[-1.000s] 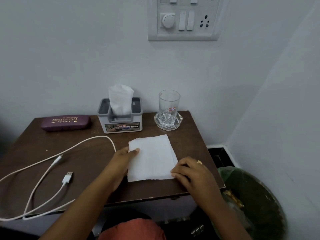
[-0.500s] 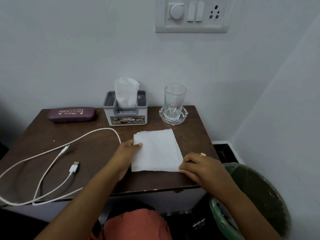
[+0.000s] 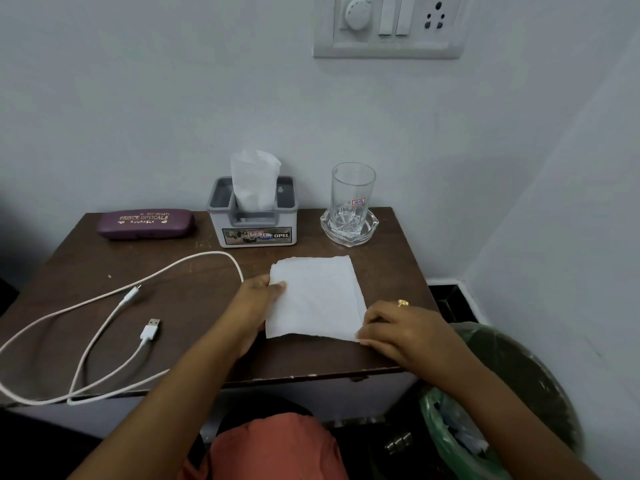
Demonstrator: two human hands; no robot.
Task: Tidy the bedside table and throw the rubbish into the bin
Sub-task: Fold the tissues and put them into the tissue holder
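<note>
I am pinching the left edge of the tissue (image 3: 313, 299) with my left hand (image 3: 258, 303) while my right hand (image 3: 403, 329) is pressing its near right corner flat on the bedside table (image 3: 104, 268). The bin (image 3: 505, 403) is sitting below to the right. Pulling unevenly, I am risking tearing the thin sheet, or knocking the glass (image 3: 351, 199) standing just beyond it.
</note>
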